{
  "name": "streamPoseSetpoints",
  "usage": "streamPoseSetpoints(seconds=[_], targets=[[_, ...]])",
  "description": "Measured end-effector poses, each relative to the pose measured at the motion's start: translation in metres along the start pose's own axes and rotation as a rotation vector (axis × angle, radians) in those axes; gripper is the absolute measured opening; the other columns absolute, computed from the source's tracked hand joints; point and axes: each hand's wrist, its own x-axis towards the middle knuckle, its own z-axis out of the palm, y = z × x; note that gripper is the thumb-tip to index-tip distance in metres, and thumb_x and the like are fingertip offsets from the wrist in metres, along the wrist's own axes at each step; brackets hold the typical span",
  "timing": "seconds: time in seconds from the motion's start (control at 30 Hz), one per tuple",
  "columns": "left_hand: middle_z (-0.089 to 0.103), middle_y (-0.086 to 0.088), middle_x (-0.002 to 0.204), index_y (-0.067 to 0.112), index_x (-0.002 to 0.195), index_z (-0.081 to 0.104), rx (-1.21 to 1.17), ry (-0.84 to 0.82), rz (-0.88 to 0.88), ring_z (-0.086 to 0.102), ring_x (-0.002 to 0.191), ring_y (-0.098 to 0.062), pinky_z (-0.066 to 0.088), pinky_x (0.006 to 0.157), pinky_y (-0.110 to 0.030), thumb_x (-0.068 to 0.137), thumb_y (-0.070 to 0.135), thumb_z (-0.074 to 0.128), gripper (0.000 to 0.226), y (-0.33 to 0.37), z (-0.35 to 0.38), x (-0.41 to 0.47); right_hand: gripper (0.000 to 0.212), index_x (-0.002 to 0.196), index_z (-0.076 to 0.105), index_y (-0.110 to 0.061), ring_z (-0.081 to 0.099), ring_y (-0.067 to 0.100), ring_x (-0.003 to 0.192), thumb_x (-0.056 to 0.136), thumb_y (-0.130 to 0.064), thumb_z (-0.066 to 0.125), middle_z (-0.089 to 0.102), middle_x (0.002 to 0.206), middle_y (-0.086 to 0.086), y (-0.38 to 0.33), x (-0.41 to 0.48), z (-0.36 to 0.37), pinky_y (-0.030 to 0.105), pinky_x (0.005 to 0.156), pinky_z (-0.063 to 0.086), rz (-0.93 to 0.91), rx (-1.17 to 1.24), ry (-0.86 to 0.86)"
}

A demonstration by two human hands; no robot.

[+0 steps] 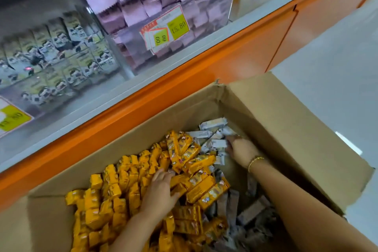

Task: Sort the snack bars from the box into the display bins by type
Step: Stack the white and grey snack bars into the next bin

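Clear display bins (67, 100) fill the upper left. Below, a cardboard box (266, 112) holds glossy yellow bars (114, 196) left, pale grey bars (212, 124) right. The left hand (161, 188) lies flat, fingers apart, on yellow bars. The right hand (242, 150) reaches the grey ones, its grip too blurred to tell.

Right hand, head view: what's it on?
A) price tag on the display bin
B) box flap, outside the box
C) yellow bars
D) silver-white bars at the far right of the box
D: the right hand reaches into the silver-white bars by the far right wall of the box, while the left hand lies on the yellow bars.
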Motion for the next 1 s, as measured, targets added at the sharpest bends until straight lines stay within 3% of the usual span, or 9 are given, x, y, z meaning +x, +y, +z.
streamPoseSetpoints(seconds=[0.1, 0.23, 0.43, 0.53, 0.63, 0.73, 0.8, 0.93, 1.0], targets=[[0.028, 0.007, 0.152, 0.025, 0.144, 0.035, 0.0, 0.048, 0.022, 0.009, 0.145, -0.012, 0.009, 0.116, -0.024, 0.091, 0.038, 0.058, 0.06, -0.002, 0.003, -0.001, 0.038, 0.136, 0.048, -0.016, 0.057, 0.028, 0.112, 0.098, -0.022, 0.044, 0.059, 0.126, 0.012, 0.009, -0.003, 0.0, 0.031, 0.088, 0.044, -0.004, -0.056, -0.048], [0.03, 0.006, 0.152, 0.023, 0.143, 0.037, -0.004, 0.056, 0.012, 0.01, 0.145, -0.012, 0.011, 0.117, -0.026, 0.091, 0.037, 0.058, 0.057, 0.001, 0.004, -0.004, 0.052, 0.146, 0.029, -0.017, 0.051, 0.031, 0.117, 0.096, -0.02, 0.041, 0.047, 0.135, 0.015, 0.005, -0.01, 0.015, 0.032, 0.092, 0.045, 0.029, -0.122, -0.168], [0.033, 0.002, 0.151, 0.021, 0.135, 0.046, -0.084, 0.057, -0.017, 0.013, 0.145, -0.013, 0.016, 0.115, -0.025, 0.092, 0.027, 0.058, 0.045, 0.01, -0.002, -0.015, 0.077, 0.149, 0.015, -0.013, 0.058, 0.035, 0.107, 0.086, -0.019, 0.06, 0.046, 0.136, 0.018, -0.001, -0.039, 0.033, 0.037, 0.08, 0.052, 0.137, -0.11, -0.146], [0.038, 0.003, 0.145, 0.023, 0.127, 0.053, -0.239, 0.085, -0.059, 0.029, 0.139, -0.014, 0.03, 0.108, -0.025, 0.093, 0.024, 0.058, 0.035, 0.023, -0.01, -0.025, 0.069, 0.141, 0.027, -0.006, 0.059, 0.033, 0.104, 0.086, -0.023, 0.065, 0.057, 0.121, 0.018, -0.009, -0.053, 0.024, 0.034, 0.079, 0.048, 0.343, 0.139, -0.189], [0.05, 0.005, 0.134, 0.026, 0.118, 0.058, -0.429, 0.058, -0.084, 0.05, 0.119, -0.011, 0.044, 0.093, -0.024, 0.091, 0.022, 0.061, 0.027, 0.036, -0.02, -0.033, 0.058, 0.127, 0.044, -0.006, 0.059, 0.026, 0.1, 0.08, -0.022, 0.074, 0.061, 0.116, 0.015, -0.021, -0.067, -0.004, 0.034, 0.082, 0.047, 0.448, 0.597, -0.134], [0.057, 0.008, 0.124, 0.026, 0.122, 0.056, -0.63, -0.052, -0.036, 0.059, 0.1, -0.003, 0.045, 0.069, -0.011, 0.086, 0.024, 0.069, 0.038, 0.055, -0.036, -0.041, 0.052, 0.111, 0.055, -0.015, 0.064, 0.023, 0.089, 0.068, -0.028, 0.08, 0.067, 0.108, 0.013, -0.049, -0.087, -0.044, 0.042, 0.085, 0.054, 0.319, 0.916, -0.063], [0.058, 0.011, 0.119, 0.026, 0.127, 0.053, -0.749, -0.089, 0.036, 0.062, 0.097, -0.003, 0.048, 0.073, -0.014, 0.079, 0.027, 0.076, 0.053, 0.07, -0.055, -0.049, 0.06, 0.11, 0.058, -0.022, 0.067, 0.03, 0.09, 0.056, -0.039, 0.08, 0.069, 0.101, 0.012, -0.076, -0.102, -0.071, 0.051, 0.085, 0.053, 0.185, 1.014, -0.001], [0.071, 0.013, 0.09, 0.034, 0.104, 0.064, -0.804, 0.157, 0.207, 0.066, 0.081, -0.002, 0.047, 0.065, -0.015, 0.075, 0.028, 0.078, 0.033, 0.091, -0.119, -0.075, 0.044, 0.115, 0.057, -0.026, 0.067, 0.013, 0.085, 0.077, -0.014, 0.076, 0.07, 0.094, -0.002, -0.141, -0.132, -0.137, 0.038, 0.078, 0.057, -0.128, 1.125, 0.131], [0.072, 0.015, 0.084, 0.037, 0.096, 0.064, -0.857, 0.262, 0.274, 0.066, 0.078, 0.001, 0.048, 0.063, -0.011, 0.08, 0.022, 0.074, 0.024, 0.09, -0.155, -0.093, 0.038, 0.119, 0.058, -0.024, 0.066, 0.011, 0.081, 0.084, -0.018, 0.072, 0.07, 0.089, -0.007, -0.168, -0.142, -0.17, 0.036, 0.077, 0.057, -0.271, 1.119, 0.185]])
